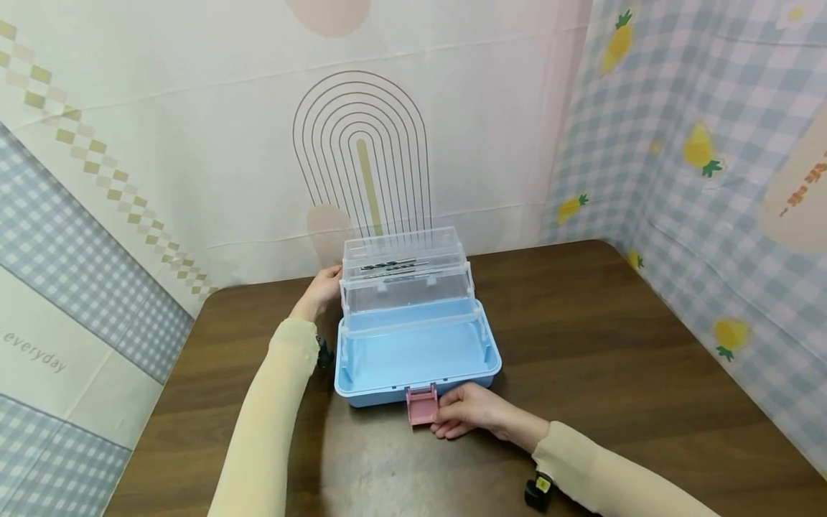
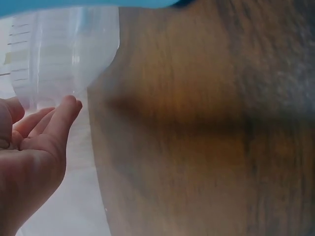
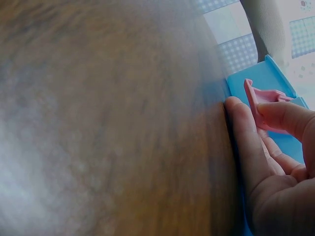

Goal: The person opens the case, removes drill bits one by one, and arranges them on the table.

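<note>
The table (image 1: 614,345) is brown wood with darker streaks and round back corners; a blue box (image 1: 407,359) with clear trays (image 1: 423,293) sits on it; the wood shines in front of the box.

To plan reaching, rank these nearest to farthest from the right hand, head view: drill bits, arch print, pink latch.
1. Pink latch: box front, pinched by the right hand.
2. Drill bits: in the clear upper tray.
3. Arch print: behind the box, on the backdrop.
</note>
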### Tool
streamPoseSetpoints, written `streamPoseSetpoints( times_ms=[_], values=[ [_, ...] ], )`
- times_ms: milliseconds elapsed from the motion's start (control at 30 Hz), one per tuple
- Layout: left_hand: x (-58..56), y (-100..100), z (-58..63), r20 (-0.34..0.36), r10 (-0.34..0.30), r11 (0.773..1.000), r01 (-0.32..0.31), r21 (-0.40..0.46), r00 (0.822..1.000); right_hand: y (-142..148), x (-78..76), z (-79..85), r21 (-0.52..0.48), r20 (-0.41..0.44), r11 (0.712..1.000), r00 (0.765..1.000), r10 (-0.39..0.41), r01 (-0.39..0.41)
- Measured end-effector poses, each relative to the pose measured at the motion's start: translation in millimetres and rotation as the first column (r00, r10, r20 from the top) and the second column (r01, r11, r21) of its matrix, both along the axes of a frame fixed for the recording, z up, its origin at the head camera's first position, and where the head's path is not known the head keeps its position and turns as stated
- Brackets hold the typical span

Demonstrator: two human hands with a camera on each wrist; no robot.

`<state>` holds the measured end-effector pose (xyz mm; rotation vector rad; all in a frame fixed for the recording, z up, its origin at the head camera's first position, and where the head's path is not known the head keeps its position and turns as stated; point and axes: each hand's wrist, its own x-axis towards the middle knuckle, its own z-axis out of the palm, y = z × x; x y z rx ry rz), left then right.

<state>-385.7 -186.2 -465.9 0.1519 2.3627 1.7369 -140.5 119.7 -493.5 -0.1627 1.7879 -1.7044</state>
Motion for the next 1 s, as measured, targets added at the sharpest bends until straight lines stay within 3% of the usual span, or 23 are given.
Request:
streamPoseSetpoints(
  times_ms=[200, 600, 767, 1000],
  values=[
    [4.1, 2, -8.2, 0.079, -0.029, 0.999, 0.031, -0.018, 0.996, 2, 3.4, -1.9, 0.005, 0.01, 1.0, 1.0, 0.009, -0.009],
    [0.1, -2, -5.9, 0.055, -0.011, 1.0, 0.011, -0.011, 0.998, -1, -3.1, 0.3, 0.012, -0.011, 1.0, 1.0, 0.01, -0.01],
    [7.6, -3, -4.0, 0.035, -0.004, 0.999, 0.005, -0.034, 0.999, -1, -2.6, 0.0, 0.015, -0.013, 1.0, 1.0, 0.014, -0.014],
    [25.4, -16, 8.7, 0.059, -0.032, 0.999, 0.031, 0.025, 0.998, 0, -3.6, 0.4, 0.026, -0.019, 0.999, 1.0, 0.019, -0.018]
  ],
)
